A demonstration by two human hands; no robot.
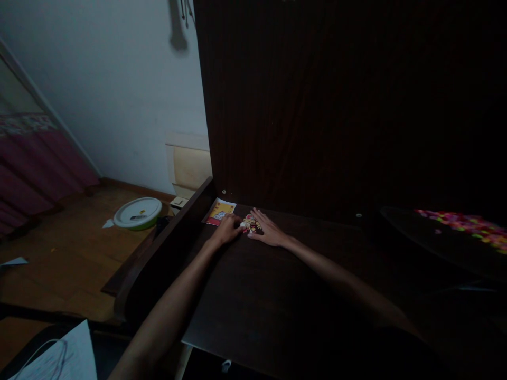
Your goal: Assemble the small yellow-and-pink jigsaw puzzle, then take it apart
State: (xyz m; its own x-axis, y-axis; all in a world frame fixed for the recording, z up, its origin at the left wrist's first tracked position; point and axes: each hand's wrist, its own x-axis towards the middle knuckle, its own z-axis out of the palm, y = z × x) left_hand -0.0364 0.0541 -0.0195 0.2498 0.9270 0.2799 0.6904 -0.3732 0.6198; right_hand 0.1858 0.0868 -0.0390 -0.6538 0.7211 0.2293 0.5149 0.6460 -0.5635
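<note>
Both my arms reach across a dark wooden desk [277,295] to its far left corner. My left hand [227,228] is curled, its fingers pinched at the left edge of a small patch of colourful pieces [250,224] lying on the desk. My right hand [268,228] lies flat with fingers stretched out, pressing beside and partly over the same patch. A small yellow and red picture card [220,211] lies just behind my left hand, close to the desk's back panel. What the left fingers pinch is too small to make out.
A tall dark panel [336,105] rises behind the desk. A dark tray with bright scattered pieces [467,224] sits at the right. On the wooden floor at left are a white and green round bowl [138,213] and paper scraps. White paper [63,353] lies at the lower left.
</note>
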